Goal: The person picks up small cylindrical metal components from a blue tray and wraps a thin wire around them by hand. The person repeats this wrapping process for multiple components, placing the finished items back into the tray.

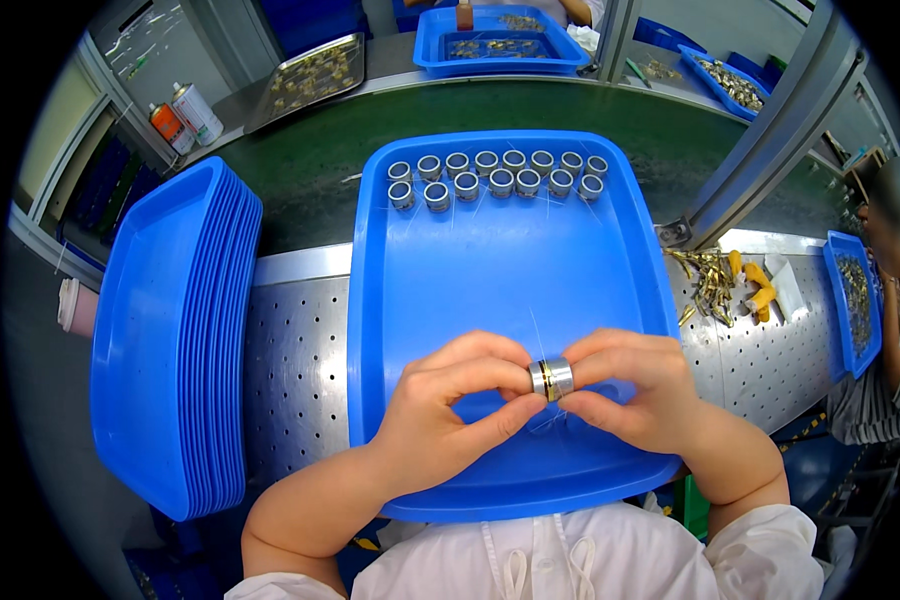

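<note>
Over the near half of a blue tray (450,290), a small silver metal ring with a gold-coloured part (551,380) is held between both hands. My left hand (450,400) pinches its left side with thumb and fingers. Its right side is gripped by my right hand (635,385), thumb below and fingers above. Thin wires stick out above and below the ring. Toward the tray's far edge, several similar silver rings (501,182) stand in two rows, with thin wires trailing from them.
Left of the tray leans a stack of blue trays (175,340). A green belt (305,205) runs behind. Brass-coloured pieces (710,285) and yellow finger covers (759,290) lie on the perforated metal table at right. A metal post (770,130) rises behind them. Another person (885,370) is at far right.
</note>
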Available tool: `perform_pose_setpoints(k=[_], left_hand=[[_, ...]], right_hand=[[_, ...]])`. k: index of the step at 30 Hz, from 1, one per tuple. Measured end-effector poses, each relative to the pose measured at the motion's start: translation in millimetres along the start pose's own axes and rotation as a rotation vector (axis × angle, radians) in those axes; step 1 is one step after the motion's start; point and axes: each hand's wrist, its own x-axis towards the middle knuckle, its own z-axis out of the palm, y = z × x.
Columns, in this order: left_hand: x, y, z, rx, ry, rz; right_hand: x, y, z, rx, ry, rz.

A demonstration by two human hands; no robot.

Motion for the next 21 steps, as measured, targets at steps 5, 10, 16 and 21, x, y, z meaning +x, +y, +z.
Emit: perform_pose_setpoints(k=[5, 10, 16, 21], left_hand=[[-1.0, -0.7, 8.5, -0.276, 0.061, -0.121], [-2.3, -1.7, 5.4, -0.480, 0.026, -0.239], [-2.0, -1.3, 1.6, -0.492, -0.015, -0.258], [-1.5, -3.4, 0.7, -0.516, -0.029, -0.273]], right_hand=[[-1.0, 1.7, 2.0, -0.028, 0.014, -0.028], [-0.7, 1.4, 5.3, -0.108, 0.016, -0.079], [-1.4, 0.0, 8.3, -0.131, 0.016, -0.106], [-1.8, 0.5, 8.4, -0.144, 0.000, -0.111]])
